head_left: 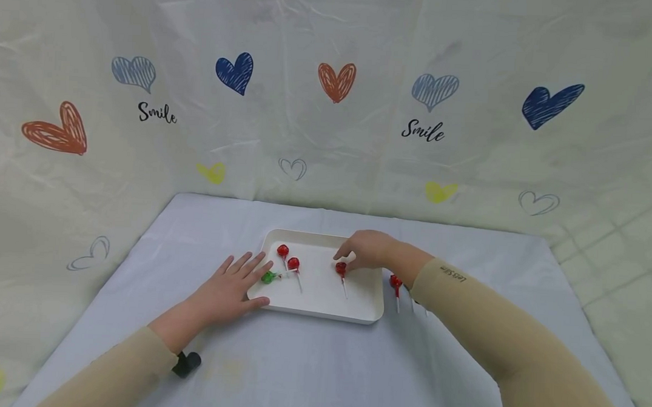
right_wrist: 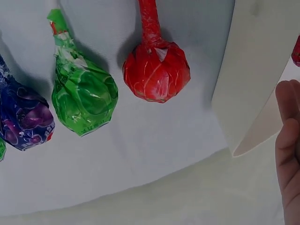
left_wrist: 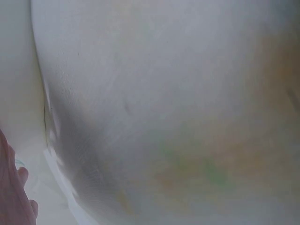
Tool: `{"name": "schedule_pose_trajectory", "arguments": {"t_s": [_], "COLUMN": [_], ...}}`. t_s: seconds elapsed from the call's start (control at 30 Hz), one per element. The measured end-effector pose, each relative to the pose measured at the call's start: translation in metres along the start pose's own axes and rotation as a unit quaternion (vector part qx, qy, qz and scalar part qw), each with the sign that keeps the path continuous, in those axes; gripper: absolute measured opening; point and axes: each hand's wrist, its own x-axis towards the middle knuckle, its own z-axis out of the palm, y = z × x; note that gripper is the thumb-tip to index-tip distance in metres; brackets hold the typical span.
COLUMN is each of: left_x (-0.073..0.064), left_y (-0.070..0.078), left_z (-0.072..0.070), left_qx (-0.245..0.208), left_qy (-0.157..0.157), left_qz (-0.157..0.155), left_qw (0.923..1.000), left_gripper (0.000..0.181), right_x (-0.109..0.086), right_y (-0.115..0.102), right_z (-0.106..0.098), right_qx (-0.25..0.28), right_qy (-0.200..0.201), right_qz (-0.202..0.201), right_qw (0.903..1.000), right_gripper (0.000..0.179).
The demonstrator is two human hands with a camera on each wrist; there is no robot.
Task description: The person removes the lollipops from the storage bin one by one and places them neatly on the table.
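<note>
A white tray (head_left: 321, 312) lies on the cloth with lollipops in it. In its left half are two red lollipops (head_left: 293, 263) and a green lollipop (head_left: 269, 277). My left hand (head_left: 229, 293) lies with spread fingers over the tray's left edge, close to the green lollipop; only part of that hand (left_wrist: 16, 187) enters the left wrist view. My right hand (head_left: 370, 251) reaches over the tray's right side, fingers loosely bent around another red lollipop (head_left: 341, 268). In the right wrist view, its fingers (right_wrist: 287, 101) appear apart from that lollipop's head.
Right of the tray, outside it, lie a red lollipop (right_wrist: 157, 70), a green lollipop (right_wrist: 84, 93) and a purple-blue lollipop (right_wrist: 28, 115), with another green edge beyond. A small black object (head_left: 188, 362) sits by the left sleeve. A heart-printed sheet (head_left: 328, 143) hangs behind the table.
</note>
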Motion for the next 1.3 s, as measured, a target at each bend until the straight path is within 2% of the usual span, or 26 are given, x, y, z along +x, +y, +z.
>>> {"name": "schedule_pose_trajectory", "arguments": {"t_s": [0.47,0.8,1.1,1.3], "left_x": [0.002,0.002,0.004,0.004], "left_y": [-0.001,0.000,-0.002,-0.003], "left_z": [0.004,0.002,0.005,0.006], "left_qx": [0.000,0.003,0.009,0.009], "left_qy": [0.002,0.000,0.001,0.002], "left_qz": [0.000,-0.001,-0.002,-0.002], "left_qw": [1.0000,1.0000,1.0000,1.0000], "left_gripper": [0.086,0.086,0.088,0.087], "right_x": [0.012,0.010,0.006,0.004], "right_y": [0.002,-0.004,0.001,0.003], "right_z": [0.006,0.005,-0.004,-0.010], "right_qx": [0.049,0.048,0.056,0.086], "right_qy": [-0.019,-0.018,0.019,0.018], "right_qz": [0.012,0.022,-0.013,0.001], "right_qw": [0.9986,0.9985,0.9982,0.9961], "right_gripper": [0.027,0.022,0.028,0.029]}}
